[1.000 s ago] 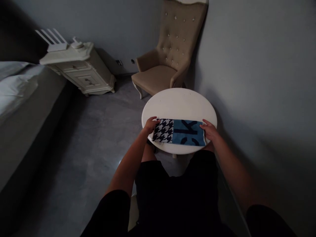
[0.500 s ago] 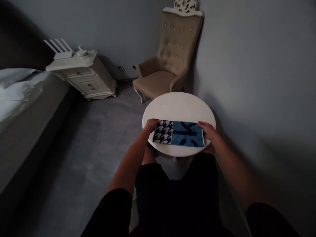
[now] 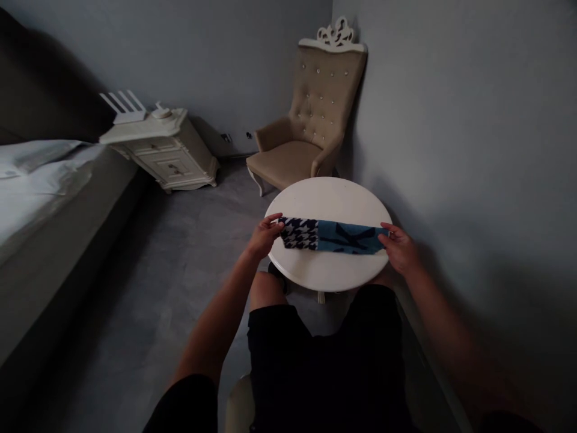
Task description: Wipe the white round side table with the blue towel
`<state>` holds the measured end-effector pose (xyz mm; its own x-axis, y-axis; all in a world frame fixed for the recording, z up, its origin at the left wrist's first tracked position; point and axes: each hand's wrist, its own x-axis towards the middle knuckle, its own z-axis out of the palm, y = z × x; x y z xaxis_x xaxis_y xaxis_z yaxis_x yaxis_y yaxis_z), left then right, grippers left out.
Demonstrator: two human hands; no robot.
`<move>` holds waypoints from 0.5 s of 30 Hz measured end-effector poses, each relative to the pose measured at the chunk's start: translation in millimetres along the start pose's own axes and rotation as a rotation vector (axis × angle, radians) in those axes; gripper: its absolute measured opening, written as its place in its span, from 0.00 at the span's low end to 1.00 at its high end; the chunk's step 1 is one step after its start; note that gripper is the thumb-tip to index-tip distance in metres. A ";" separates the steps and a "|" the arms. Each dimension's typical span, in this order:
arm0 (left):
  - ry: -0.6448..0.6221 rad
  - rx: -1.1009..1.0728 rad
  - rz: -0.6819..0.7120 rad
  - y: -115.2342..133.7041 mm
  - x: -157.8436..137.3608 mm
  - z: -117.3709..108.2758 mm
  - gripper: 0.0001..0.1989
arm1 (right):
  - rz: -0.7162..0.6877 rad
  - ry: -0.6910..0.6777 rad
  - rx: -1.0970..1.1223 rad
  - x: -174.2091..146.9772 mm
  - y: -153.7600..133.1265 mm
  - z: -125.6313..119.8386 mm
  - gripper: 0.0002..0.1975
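A folded cloth (image 3: 331, 236), which looks like a towel or scarf, stretches between my hands above the round white table (image 3: 324, 273). Its left part has a dark and white houndstooth pattern; the right part is blue with dark lettering. My left hand (image 3: 265, 236) pinches the upper left corner between thumb and fingers. At the other end, my right hand (image 3: 399, 245) pinches the upper right corner the same way. The cloth hangs as a narrow strip, and its lower edge is close to the tabletop; whether it touches I cannot tell.
Behind the table stands a tan tufted armchair (image 3: 288, 159) with a white carved crest. A white nightstand (image 3: 166, 156) holding a router (image 3: 128, 111) is at the back left. The bed (image 3: 58, 198) lies along the left, a grey wall (image 3: 473, 150) on the right.
Both hands have lifted the cloth's upper edge and moved apart. The cloth has gone from lying fairly flat on the table to a narrower strip held taut. The view has tilted slightly up.
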<state>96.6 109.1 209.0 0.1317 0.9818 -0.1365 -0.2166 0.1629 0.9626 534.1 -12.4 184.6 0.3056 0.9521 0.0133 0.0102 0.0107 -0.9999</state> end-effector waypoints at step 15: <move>0.065 0.770 0.470 108.5 -39.7 -3.8 0.17 | -0.200 0.108 -0.441 -29.4 -108.7 -11.3 0.25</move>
<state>64.2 88.1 317.9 0.1328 0.9380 0.3200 0.4762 -0.3436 0.8094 534.8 -45.1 293.0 0.3529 0.9074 0.2285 0.4735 0.0375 -0.8800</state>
